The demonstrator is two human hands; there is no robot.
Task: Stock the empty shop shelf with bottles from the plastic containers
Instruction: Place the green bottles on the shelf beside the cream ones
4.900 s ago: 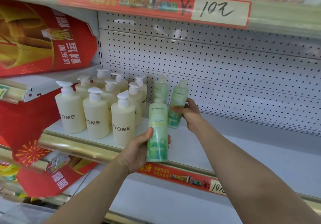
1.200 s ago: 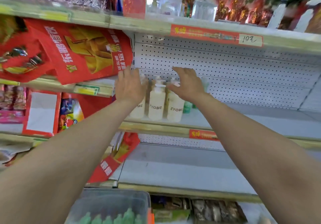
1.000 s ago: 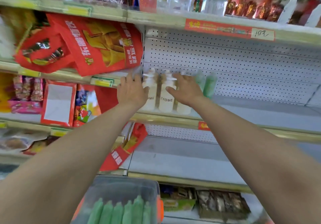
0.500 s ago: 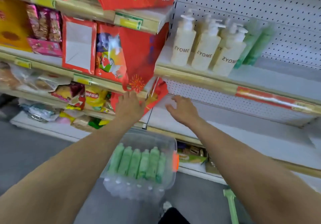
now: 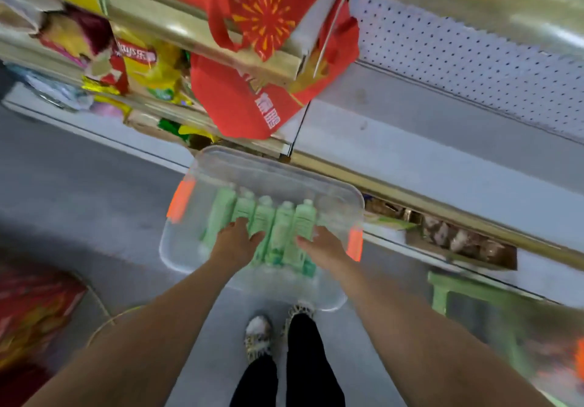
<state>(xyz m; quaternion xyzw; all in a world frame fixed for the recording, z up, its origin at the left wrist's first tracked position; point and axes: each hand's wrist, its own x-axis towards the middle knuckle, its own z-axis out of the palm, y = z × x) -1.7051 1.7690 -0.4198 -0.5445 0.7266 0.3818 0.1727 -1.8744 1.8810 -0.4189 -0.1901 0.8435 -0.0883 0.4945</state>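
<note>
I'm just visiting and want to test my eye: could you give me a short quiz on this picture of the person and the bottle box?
1. True or false: the bottles in the clear container are white.
2. The container's side clips are: A orange, B blue, C black?
3. What do the left hand and right hand reach for?
Key: 1 false, they are green; 2 A; 3 the bottles.
</note>
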